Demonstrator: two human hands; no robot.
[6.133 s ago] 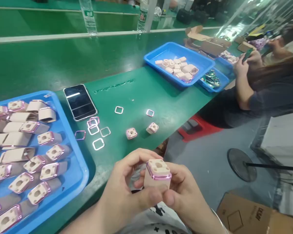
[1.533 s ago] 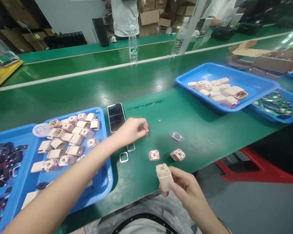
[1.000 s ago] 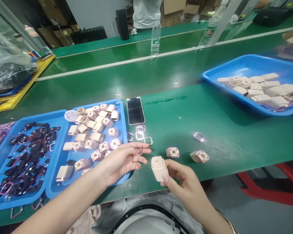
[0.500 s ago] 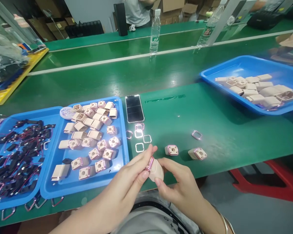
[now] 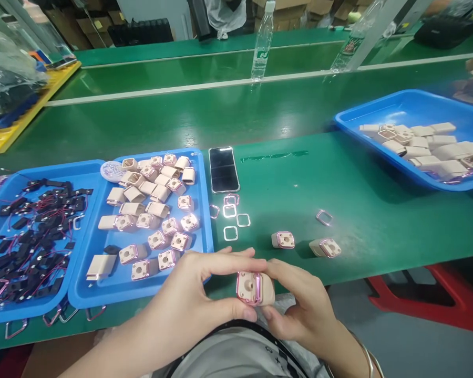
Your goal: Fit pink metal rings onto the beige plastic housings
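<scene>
A beige plastic housing with a shiny pink frame around its holed end is held between both hands, close to the table's front edge. My left hand grips the framed end, index finger above and thumb below. From the other side, my right hand pinches the plain end between thumb and fingers. Ahead of the hands, two similar framed housings stand on the green table, one housing nearer the middle and another housing to its right. A loose pink frame lies behind them.
To the left, a blue tray carries many beige housings, beside another blue tray of black wired parts. Several loose frames lie below a phone. A third blue tray sits right. A water bottle stands behind.
The housing in my hands has turned so its holed, pink-framed end faces the camera. My left fingers have shifted from covering that end to gripping its sides. The camera view has shifted slightly.
</scene>
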